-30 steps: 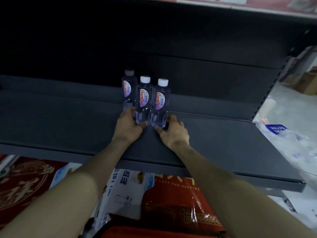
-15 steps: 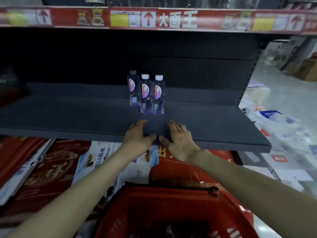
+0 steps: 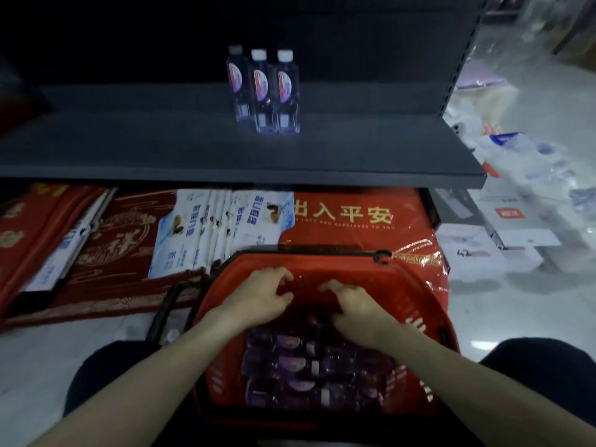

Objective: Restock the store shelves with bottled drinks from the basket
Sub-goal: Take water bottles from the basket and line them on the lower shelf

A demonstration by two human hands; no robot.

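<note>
Reaching down over the red basket (image 3: 419, 285), you hold both hands low above its far end. Your left hand (image 3: 258, 300) and right hand (image 3: 359, 306) hover side by side, a little apart, with the knuckles up. The fingers are loosely bent and point downward, and neither hand grips anything that shows. Blur softens the fingertips, so you cannot tell whether they touch what lies beneath.

The basket is moulded plastic with slotted walls, a rounded rim and a black handle (image 3: 161, 314) folded down on its left. Nearer your body, the loose bottles (image 3: 303, 366) lie on their sides in a dense layer, clear and glossy with purplish labels.

Above, the shelf (image 3: 354, 150) is a flat, matte, dark grey slab with a squared front lip. The three bottles (image 3: 265, 91) stand upright on it in a tight cluster, slim and transparent with pale caps, one set slightly behind the other two.

Under the shelf lies a red mat (image 3: 348, 214) with gold characters, wrapped in shiny film. Just left of it stands a row of flat white packets (image 3: 219, 227)
</note>
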